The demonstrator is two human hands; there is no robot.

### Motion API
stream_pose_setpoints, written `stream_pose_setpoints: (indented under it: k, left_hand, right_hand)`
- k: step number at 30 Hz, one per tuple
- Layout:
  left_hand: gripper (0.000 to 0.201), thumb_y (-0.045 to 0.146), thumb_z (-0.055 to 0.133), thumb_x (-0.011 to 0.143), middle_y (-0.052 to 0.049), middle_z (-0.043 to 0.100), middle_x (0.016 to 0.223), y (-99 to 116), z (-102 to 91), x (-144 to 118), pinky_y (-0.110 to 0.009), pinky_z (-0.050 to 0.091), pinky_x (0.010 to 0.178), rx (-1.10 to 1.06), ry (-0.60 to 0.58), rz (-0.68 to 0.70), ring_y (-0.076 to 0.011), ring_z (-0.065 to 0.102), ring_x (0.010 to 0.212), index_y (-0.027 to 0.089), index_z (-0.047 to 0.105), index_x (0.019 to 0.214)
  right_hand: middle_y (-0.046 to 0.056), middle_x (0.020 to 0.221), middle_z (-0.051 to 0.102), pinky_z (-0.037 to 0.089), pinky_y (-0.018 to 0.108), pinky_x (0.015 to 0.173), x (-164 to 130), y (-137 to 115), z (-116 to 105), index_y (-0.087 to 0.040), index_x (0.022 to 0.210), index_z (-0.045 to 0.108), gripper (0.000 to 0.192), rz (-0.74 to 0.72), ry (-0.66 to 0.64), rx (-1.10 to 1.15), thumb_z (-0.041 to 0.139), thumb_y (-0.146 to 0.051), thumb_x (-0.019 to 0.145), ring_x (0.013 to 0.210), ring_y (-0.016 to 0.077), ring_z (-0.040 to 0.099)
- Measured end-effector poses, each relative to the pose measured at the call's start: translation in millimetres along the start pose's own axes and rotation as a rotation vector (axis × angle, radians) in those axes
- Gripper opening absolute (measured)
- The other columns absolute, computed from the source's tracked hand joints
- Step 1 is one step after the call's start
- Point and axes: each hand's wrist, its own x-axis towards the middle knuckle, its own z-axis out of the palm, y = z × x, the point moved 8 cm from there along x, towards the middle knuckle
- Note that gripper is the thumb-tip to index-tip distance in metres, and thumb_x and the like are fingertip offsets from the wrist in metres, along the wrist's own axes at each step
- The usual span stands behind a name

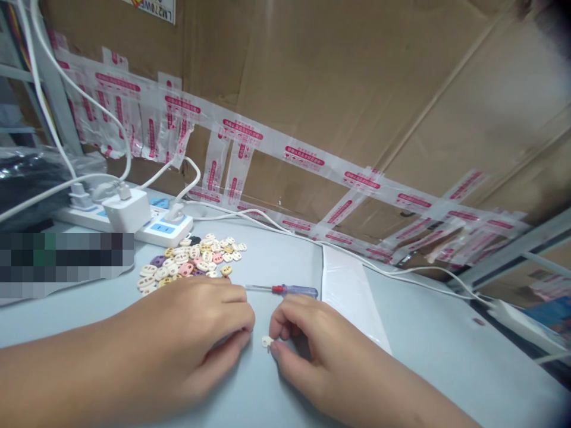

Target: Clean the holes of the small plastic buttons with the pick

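Between the thumb and index finger of my right hand (307, 339) is a small white plastic piece (266, 342) with a hole in it, held just above or on the table. My left hand (214, 333) is closed, thumb pressed to the curled fingers; whatever may be in it is hidden. Behind my left hand lies a pile of small oval plastic pieces (181, 254) with holes, mostly cream, some pink, yellow, purple and black. A screwdriver (301, 291) with a clear bluish handle and red collar lies just beyond my right hand.
A white power strip (163, 229) with a plugged-in adapter (128, 209) stands at the back left. White cables (263, 217) run along the big taped cardboard box (312, 89). A white flat sheet or packet (350, 291) lies on the grey table (428, 345), right of the screwdriver.
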Motion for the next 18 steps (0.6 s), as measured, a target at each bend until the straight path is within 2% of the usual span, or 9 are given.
stream_pose_setpoints:
  k: [2,4,9,15,18]
  left_hand:
    - [0.022,0.017,0.044,0.092,-0.001,0.063,0.076,-3.1,6.9,0.2,-0.031,0.042,0.064,-0.013,-0.094,-0.014,-0.017,0.059,0.07,0.022,0.065,0.085]
    - [0.023,0.019,0.043,0.094,-0.001,0.063,0.078,-6.1,8.7,0.5,-0.032,0.041,0.065,-0.016,-0.126,-0.015,-0.0177,0.059,0.073,0.022,0.065,0.088]
    - [0.02,0.019,0.046,0.093,-0.001,0.062,0.078,-6.7,2.9,2.3,-0.031,0.04,0.066,0.039,-0.083,0.039,-0.0172,0.059,0.073,0.021,0.065,0.088]
    - [0.021,0.016,0.046,0.092,-0.001,0.06,0.073,5.4,-9.1,4.2,-0.031,0.04,0.065,0.138,0.022,0.165,-0.0162,0.055,0.067,0.019,0.065,0.085]
    - [0.022,0.016,0.046,0.093,-0.001,0.061,0.073,3.7,-12.1,5.0,-0.032,0.04,0.063,0.134,0.049,0.163,-0.0168,0.055,0.066,0.018,0.066,0.084]
  right_hand:
    - [-0.001,0.085,0.063,0.039,0.03,0.069,-0.1,-1.5,-0.4,-0.022,0.084,0.058,0.006,-0.019,0.007,0.005,0.06,-0.016,0.082,0.079,0.0162,0.053]
    - [-0.002,0.084,0.063,0.04,0.031,0.072,-0.9,-4.5,-0.8,-0.022,0.085,0.057,0.006,-0.05,0.015,0.007,0.058,-0.016,0.083,0.078,0.0156,0.053]
    - [-0.002,0.077,0.06,0.039,0.03,0.068,-1.5,-9.1,0.2,-0.021,0.078,0.054,0.008,-0.036,0.026,-0.024,0.058,-0.016,0.075,0.074,0.0151,0.051]
    - [-0.002,0.075,0.058,0.039,0.027,0.065,-2.1,-12.7,-2.5,-0.021,0.074,0.053,0.006,-0.013,0.007,0.017,0.057,-0.017,0.072,0.073,0.0147,0.051]
    - [-0.003,0.074,0.058,0.038,0.028,0.066,-3.2,-12.1,-3.1,-0.021,0.073,0.051,0.009,-0.029,-0.009,0.026,0.057,-0.014,0.07,0.072,0.0144,0.05]
